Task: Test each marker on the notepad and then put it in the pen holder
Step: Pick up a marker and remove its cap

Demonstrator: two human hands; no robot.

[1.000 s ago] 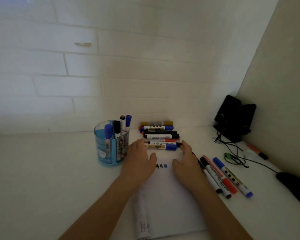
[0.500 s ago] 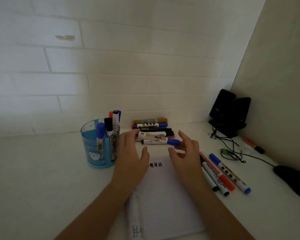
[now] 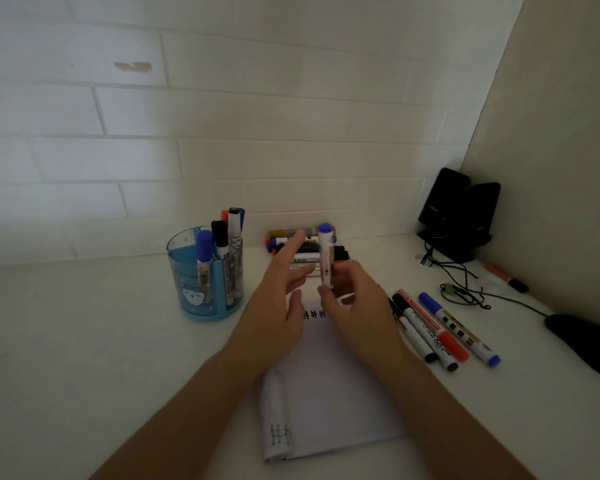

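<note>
One marker (image 3: 326,258) upright in right hand (image 3: 358,308), left hand (image 3: 273,315) apparently empty

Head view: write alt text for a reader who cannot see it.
A person's right hand holds a blue-capped marker upright, cap up, above a white notepad, while the open left hand hovers beside it. A blue pen holder with several markers stands to the left; more markers lie behind the notepad and to its right.

The white table (image 3: 84,341) before me carries the blue pen holder (image 3: 205,289) on my left, the notepad (image 3: 333,403) in the middle, a pile of markers (image 3: 305,260) by the wall, four markers (image 3: 430,325) on my right, then black speakers (image 3: 461,216), cables (image 3: 465,292), an orange marker (image 3: 506,279) and a black mouse (image 3: 582,341).
</note>
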